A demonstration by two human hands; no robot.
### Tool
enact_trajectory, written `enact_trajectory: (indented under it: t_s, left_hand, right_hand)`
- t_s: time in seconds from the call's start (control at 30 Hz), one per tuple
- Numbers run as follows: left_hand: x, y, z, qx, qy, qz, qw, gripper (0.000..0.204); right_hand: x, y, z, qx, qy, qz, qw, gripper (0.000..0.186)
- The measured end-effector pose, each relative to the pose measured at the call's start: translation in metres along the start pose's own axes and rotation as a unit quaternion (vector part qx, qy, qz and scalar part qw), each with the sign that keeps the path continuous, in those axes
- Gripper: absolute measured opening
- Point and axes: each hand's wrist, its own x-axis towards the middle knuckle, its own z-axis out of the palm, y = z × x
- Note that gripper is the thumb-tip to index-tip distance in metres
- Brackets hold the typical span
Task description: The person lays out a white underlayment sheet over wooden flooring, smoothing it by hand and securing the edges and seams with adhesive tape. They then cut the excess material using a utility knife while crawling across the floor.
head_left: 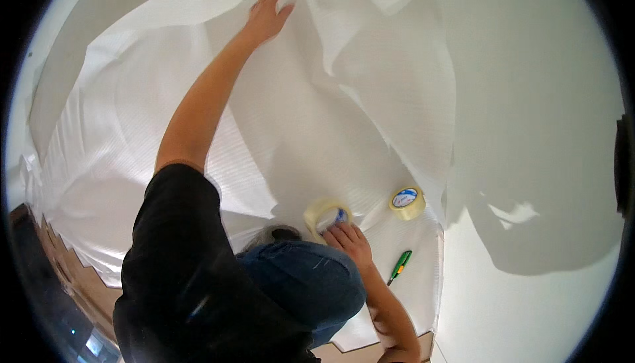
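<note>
My left hand [268, 17] reaches far forward to the upper part of a creased white ribbed sheet [344, 144], its fingers apart on the surface. Low in the middle, my right hand [349, 244] grips a wide roll of clear yellowish tape [316, 212] by its rim, beside my bent knee. A second tape roll [407, 207], with a blue and white core, lies to the right on the sheet. A green and yellow utility knife [400, 265] rests below that roll, near my right forearm.
A pale wall or panel [529, 125] runs along the right, crossed by shadows. My jeans-clad knee [304, 277] and shoe [284, 234] are low in the middle. Brown flooring [99, 287] shows past the sheet's ragged lower-left edge.
</note>
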Motion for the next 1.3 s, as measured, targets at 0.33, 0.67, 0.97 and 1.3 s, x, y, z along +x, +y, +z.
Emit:
enact_trajectory:
  t_s: [0.33,0.67,0.97,1.3]
  left_hand:
    - [0.162,-0.024,-0.080,0.174,-0.129,-0.134,0.967,0.046]
    - [-0.117,0.076,-0.077,0.080,-0.064,0.184,0.978,0.033]
    - [-0.158,0.025,0.042,0.274,-0.312,0.153,0.896,0.065]
    - [-0.152,0.129,0.082,0.099,-0.248,0.235,0.935,0.045]
  right_hand:
    - [0.299,0.053,-0.093,-0.206,0.186,0.010,0.961,0.056]
    - [-0.026,0.008,0.026,0.044,0.132,0.245,0.959,0.034]
    - [-0.103,-0.025,0.059,0.082,0.082,0.448,0.886,0.040]
    - [-0.123,0.013,0.051,0.156,0.286,0.558,0.763,0.026]
